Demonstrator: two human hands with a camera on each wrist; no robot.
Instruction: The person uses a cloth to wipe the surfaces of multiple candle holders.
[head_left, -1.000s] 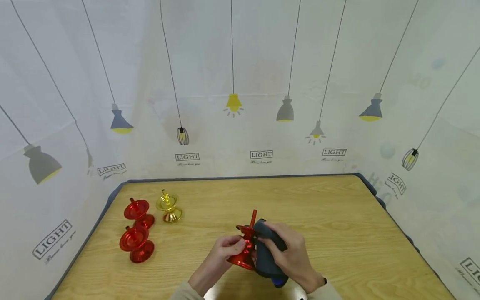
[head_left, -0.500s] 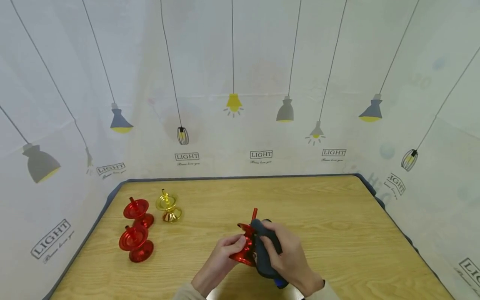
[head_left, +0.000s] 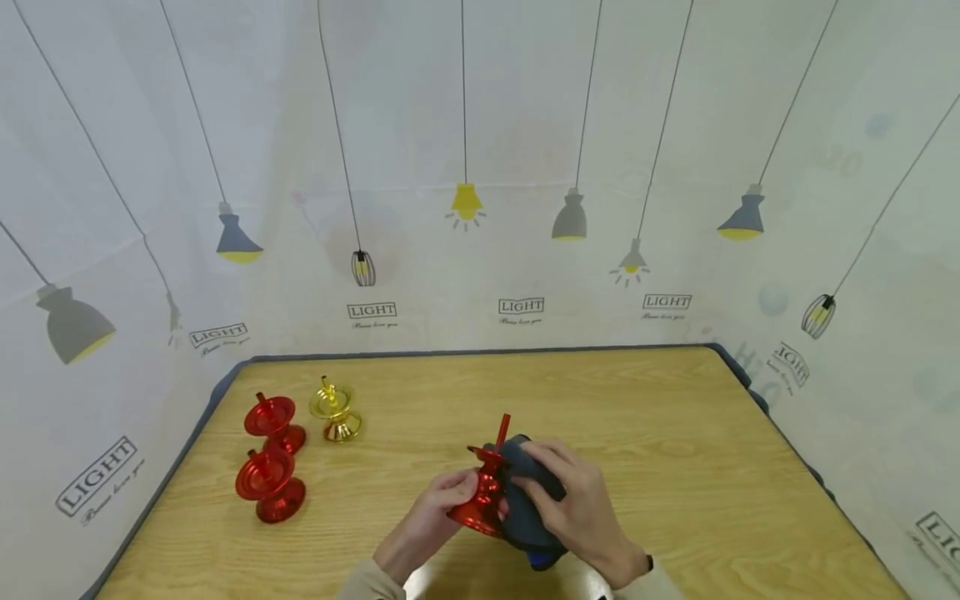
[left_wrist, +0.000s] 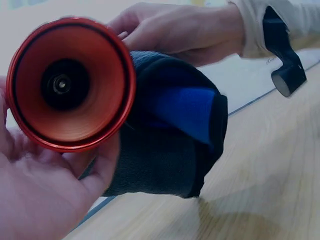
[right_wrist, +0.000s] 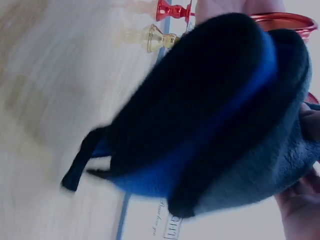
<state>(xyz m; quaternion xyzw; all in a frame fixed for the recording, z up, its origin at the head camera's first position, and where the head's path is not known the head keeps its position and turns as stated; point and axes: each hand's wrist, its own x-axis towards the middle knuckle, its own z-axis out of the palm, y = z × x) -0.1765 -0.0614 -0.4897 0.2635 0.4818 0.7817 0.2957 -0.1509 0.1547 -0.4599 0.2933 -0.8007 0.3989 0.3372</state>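
In the head view, my left hand (head_left: 444, 502) grips the waist of a shiny red candle holder (head_left: 489, 483), tilted, with a thin rod rising from its dish. My right hand (head_left: 581, 500) pinches a folded dark grey-blue cloth (head_left: 531, 512) against the holder's right side. The left wrist view looks into the holder's hollow round base (left_wrist: 37, 112), with my left fingers curled behind it. Blue lining of the cloth (left_wrist: 185, 110) shows there beside the base. Seen from the right wrist, the bunched cloth (right_wrist: 240, 150) hides most of the holder.
Two more red candle holders, one farther back (head_left: 273, 421) and one nearer (head_left: 270, 483), stand at the left of the wooden table (head_left: 645, 433). Beside them stands a gold candle holder (head_left: 336, 408). A white curtain printed with lamps (head_left: 420, 142) encloses the table.
Both hands have shifted slightly left with the candle holder and cloth. The cloth has shifted along the dish's right side, leaving more of the dish rim showing than half a second ago.
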